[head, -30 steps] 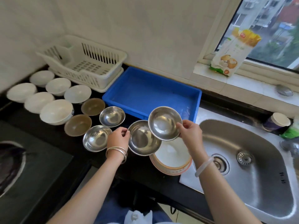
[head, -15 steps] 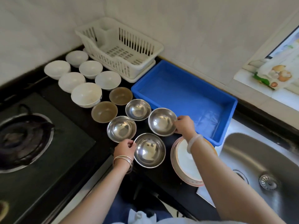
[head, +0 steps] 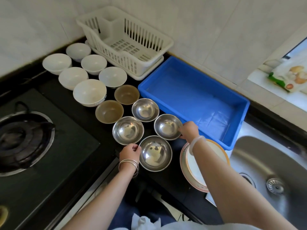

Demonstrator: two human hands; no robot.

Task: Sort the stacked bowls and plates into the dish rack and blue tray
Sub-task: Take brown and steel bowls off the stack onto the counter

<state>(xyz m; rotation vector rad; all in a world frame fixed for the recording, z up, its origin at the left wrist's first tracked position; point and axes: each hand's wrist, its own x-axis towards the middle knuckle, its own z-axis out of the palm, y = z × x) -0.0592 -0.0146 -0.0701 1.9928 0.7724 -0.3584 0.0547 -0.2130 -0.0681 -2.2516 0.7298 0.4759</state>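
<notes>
Left hand [head: 131, 151] pinches the left rim of the near steel bowl [head: 155, 153], fingers curled tight and narrow. Right hand [head: 188, 130] pinches the right rim of the right steel bowl [head: 167, 127] the same way. Both bowls look seated on the black counter [head: 79, 123], not lifted, though I can't confirm contact underneath.

Plate stack [head: 199, 171] sits just right of the near bowl, partly under the right forearm, beside the sink [head: 274, 163].

Behind the held pair are two more steel bowls [head: 127, 130], upright and almost touching. Then two brown bowls [head: 109, 111], then six white bowls [head: 89, 92] in a cluster by the stove [head: 25, 138].

Blue tray [head: 194, 100] is just beyond the right hand, nothing in it. Dish rack [head: 124, 42] is at the wall, far left of the tray, also unloaded.

My read on the step: bowls are unstacked and laid out by type, with no sorting into containers done yet.

Next move, likely: lift the held bowls clear of their neighbours and carry them to the tray or rack. The rims are thin and slick, so the pinch needs to hold through the lift. Watch for clipping the adjacent bowl.
</notes>
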